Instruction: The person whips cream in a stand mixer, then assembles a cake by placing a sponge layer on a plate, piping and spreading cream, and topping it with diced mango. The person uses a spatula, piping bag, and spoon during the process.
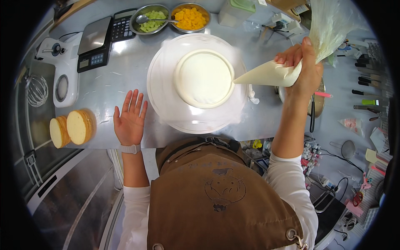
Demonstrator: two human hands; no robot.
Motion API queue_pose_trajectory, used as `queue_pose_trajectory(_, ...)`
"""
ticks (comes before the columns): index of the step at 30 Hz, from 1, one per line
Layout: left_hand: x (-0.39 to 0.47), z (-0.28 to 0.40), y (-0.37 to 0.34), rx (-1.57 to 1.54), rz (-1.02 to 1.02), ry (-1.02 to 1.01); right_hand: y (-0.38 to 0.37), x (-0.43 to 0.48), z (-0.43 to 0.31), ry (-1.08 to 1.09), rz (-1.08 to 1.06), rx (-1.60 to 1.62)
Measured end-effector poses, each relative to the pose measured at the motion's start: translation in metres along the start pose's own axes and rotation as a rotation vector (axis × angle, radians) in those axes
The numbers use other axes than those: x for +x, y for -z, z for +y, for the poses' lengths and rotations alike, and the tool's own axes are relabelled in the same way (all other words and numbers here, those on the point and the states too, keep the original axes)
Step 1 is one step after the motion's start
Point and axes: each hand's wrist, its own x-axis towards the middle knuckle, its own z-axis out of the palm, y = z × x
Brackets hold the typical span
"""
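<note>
My right hand point(301, 68) grips a clear piping bag point(272, 73) filled with pale cream, its tip pointing left and touching or nearly touching the rim of a round cream-covered cake point(204, 78). A raised ring of cream runs around the cake's top edge. The cake rests on a round white turntable or board point(165, 115), whose outer edge looks blurred. Palm up and fingers spread, my left hand point(129, 117) holds nothing to the left of the turntable. Round sponge cake layers point(78, 126) stand on edge at the far left.
Along the back are a digital scale point(93, 47), a calculator point(123, 26), a metal bowl of green fruit cubes point(153, 22) and one of orange cubes point(190, 18). A stand mixer point(65, 72) is at left. Another metal bowl point(319, 100) lies behind my right forearm.
</note>
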Motion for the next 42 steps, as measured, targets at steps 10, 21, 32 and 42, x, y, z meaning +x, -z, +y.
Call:
queue_pose_trajectory(10,-0.003,-0.005,0.009,0.002,-0.030,0.042,-0.004,0.003,0.000,0.005,-0.006,-0.015)
queue_pose_trajectory(21,-0.013,-0.023,-0.019,0.202,-0.125,0.222,0.006,0.010,-0.005,-0.004,0.161,0.010)
queue_pose_trajectory(32,0.012,-0.003,-0.028,0.239,-0.165,0.267,0.192,-0.085,0.115,-0.586,-0.134,-1.276)
queue_pose_trajectory(42,0.091,0.027,-0.023,0.770,0.083,0.226,0.241,-0.099,0.199,-0.542,-0.185,-1.620)
